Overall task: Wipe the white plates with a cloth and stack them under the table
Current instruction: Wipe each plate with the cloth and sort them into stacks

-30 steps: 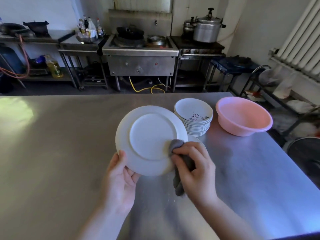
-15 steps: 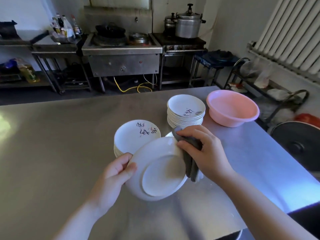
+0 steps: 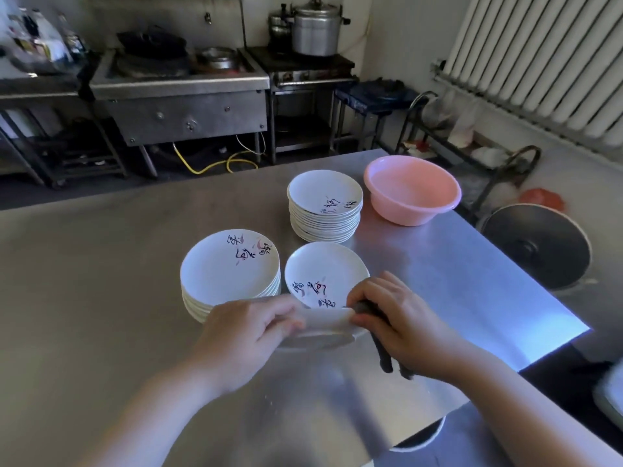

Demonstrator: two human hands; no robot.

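The left hand grips the near rim of a plate; right-hand fingers curl round a grey cloth pressed on its other edge. Beyond the fingertips stand two stacks on the tabletop. Best to steady the rim and wipe firmly.

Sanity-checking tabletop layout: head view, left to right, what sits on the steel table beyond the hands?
Near plate stack → single plate → tall plate stack → pink basin.
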